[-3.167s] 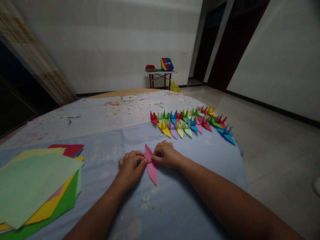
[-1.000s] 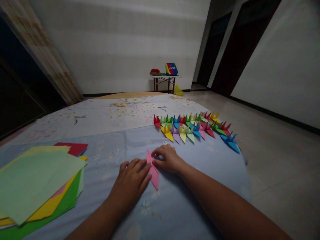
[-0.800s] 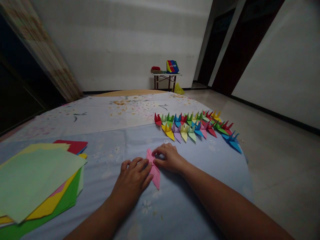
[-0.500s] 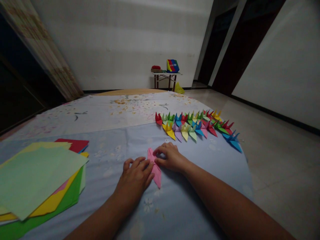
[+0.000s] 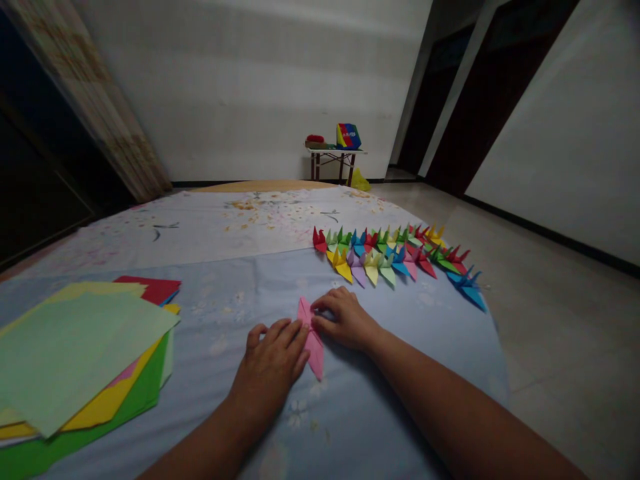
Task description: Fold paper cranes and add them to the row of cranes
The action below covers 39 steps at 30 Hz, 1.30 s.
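Note:
A partly folded pink paper (image 5: pixel 311 337) lies on the pale blue floral cloth (image 5: pixel 350 413) in front of me. My left hand (image 5: pixel 273 360) rests flat on its left side, fingers stretched out and pressing the fold. My right hand (image 5: pixel 345 319) is curled at the paper's right edge, its fingertips pinching the paper near the middle. A row of several finished paper cranes (image 5: pixel 395 257) in many colours stands beyond my right hand.
A stack of coloured paper sheets (image 5: pixel 75 360), light green on top, lies at the left. The cloth's right edge (image 5: pixel 493 313) drops to a tiled floor (image 5: pixel 560 320). A small table (image 5: pixel 333 160) with a colourful box stands against the far wall.
My left hand went from pinching the pink paper to lying flat over it. The paper's upper points have been folded narrower. The view has shifted slightly.

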Each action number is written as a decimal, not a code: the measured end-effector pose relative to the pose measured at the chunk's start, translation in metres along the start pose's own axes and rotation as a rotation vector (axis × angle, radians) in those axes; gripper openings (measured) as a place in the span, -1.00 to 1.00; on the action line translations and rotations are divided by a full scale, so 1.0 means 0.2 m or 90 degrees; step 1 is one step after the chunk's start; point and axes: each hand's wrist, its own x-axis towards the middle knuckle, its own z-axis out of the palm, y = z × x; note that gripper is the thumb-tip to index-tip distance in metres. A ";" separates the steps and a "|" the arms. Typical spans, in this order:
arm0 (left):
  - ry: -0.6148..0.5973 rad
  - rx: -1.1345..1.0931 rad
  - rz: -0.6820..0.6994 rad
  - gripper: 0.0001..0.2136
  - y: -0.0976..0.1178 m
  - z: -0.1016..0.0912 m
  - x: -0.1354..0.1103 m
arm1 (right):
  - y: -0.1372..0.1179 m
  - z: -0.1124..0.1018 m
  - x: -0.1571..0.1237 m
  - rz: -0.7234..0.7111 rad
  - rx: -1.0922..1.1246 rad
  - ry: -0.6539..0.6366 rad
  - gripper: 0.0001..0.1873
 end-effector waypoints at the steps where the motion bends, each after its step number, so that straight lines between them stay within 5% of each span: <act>1: 0.000 -0.001 0.000 -0.70 0.00 0.00 0.00 | 0.00 0.00 0.00 0.007 0.001 0.005 -0.80; 19: -0.044 0.048 0.024 -0.72 0.01 -0.02 0.02 | -0.01 -0.01 0.03 0.049 -0.007 -0.030 -0.81; 39: -0.080 -0.019 -0.001 -0.66 0.00 -0.05 -0.01 | -0.01 0.04 0.05 0.110 -0.042 0.034 -0.82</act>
